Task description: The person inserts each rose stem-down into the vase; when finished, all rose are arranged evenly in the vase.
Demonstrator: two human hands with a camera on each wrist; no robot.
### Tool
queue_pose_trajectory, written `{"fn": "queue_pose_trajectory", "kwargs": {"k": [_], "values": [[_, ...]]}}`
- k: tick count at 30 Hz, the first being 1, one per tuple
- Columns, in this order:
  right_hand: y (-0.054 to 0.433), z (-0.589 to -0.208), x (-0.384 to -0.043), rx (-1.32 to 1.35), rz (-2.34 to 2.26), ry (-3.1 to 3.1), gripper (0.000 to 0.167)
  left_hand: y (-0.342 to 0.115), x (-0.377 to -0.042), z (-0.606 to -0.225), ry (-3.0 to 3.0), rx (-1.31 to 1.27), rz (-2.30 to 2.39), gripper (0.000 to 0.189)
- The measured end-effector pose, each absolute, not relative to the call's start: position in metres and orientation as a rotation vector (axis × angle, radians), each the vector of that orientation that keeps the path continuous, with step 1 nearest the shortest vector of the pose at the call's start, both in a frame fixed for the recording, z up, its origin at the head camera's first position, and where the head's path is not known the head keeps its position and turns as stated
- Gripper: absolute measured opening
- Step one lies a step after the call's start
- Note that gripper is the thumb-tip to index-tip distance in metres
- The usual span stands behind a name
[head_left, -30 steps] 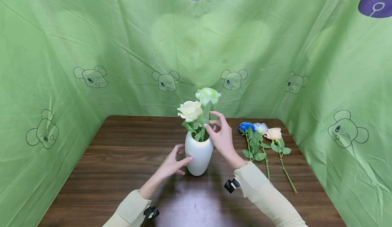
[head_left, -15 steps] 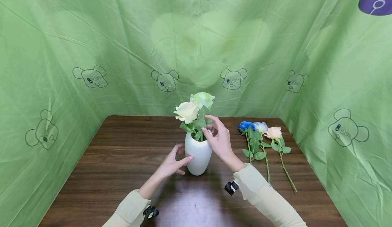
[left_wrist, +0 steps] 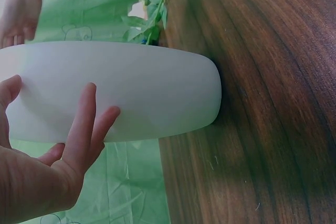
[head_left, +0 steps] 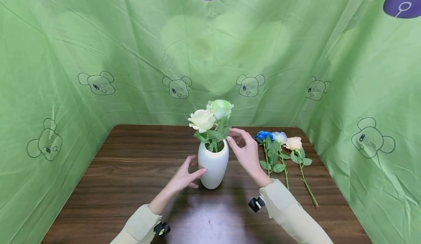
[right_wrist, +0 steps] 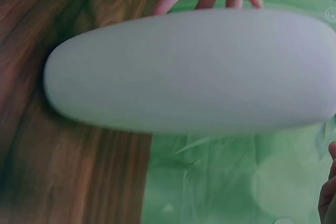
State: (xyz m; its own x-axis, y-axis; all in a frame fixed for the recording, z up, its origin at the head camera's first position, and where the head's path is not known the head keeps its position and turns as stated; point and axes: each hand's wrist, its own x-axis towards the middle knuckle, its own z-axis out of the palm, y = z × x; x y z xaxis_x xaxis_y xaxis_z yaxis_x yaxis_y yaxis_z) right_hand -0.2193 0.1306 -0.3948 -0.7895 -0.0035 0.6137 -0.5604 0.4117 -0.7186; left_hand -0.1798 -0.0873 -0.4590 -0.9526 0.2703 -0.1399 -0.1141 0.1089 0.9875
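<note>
A white vase [head_left: 213,167] stands upright on the table, holding a cream rose [head_left: 202,120] and a pale green-white rose [head_left: 221,108] with green leaves. My left hand [head_left: 184,174] steadies the vase from its left side, thumb on the front and fingers round the back. In the left wrist view its fingertips [left_wrist: 90,90] lie against the white wall. Just right of the rim is my right hand [head_left: 246,152], its fingers loosely bent with nothing between them, the fingertips right at the leaves' edge.
To the right on the wooden table [head_left: 138,163] lie a blue rose [head_left: 263,136], a pale lilac-white rose [head_left: 279,138] and a peach rose [head_left: 294,143], stems pointing toward the front. A green printed curtain [head_left: 210,53] encloses the back and sides.
My right hand has let go of the green-white rose and drawn back to the right. That rose dipped lower, then shifted slightly right. My left hand and the vase stayed put.
</note>
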Motion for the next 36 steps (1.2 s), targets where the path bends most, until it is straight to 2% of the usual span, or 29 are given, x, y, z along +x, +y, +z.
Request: {"fn": "queue_pose_trajectory", "kwargs": {"k": [15, 24, 31, 36], "values": [[0.196, -0.466, -0.229, 0.271, 1.335, -2.402, 0.019, -0.087, -0.179, -0.459, 2.107, 0.158, 1.915, 0.069], [0.243, -0.512, -0.243, -0.046, 1.165, -2.615, 0.027, -0.087, -0.18, -0.459, 2.105, 0.164, 1.92, 0.07], [0.268, -0.532, -0.243, -0.332, 1.219, -2.662, 0.038, -0.088, -0.179, -0.459, 2.1, 0.163, 1.919, 0.071], [0.275, -0.544, -0.241, -0.414, 1.197, -2.7, 0.04, -0.088, -0.18, -0.459, 2.104, 0.162, 1.92, 0.071]]}}
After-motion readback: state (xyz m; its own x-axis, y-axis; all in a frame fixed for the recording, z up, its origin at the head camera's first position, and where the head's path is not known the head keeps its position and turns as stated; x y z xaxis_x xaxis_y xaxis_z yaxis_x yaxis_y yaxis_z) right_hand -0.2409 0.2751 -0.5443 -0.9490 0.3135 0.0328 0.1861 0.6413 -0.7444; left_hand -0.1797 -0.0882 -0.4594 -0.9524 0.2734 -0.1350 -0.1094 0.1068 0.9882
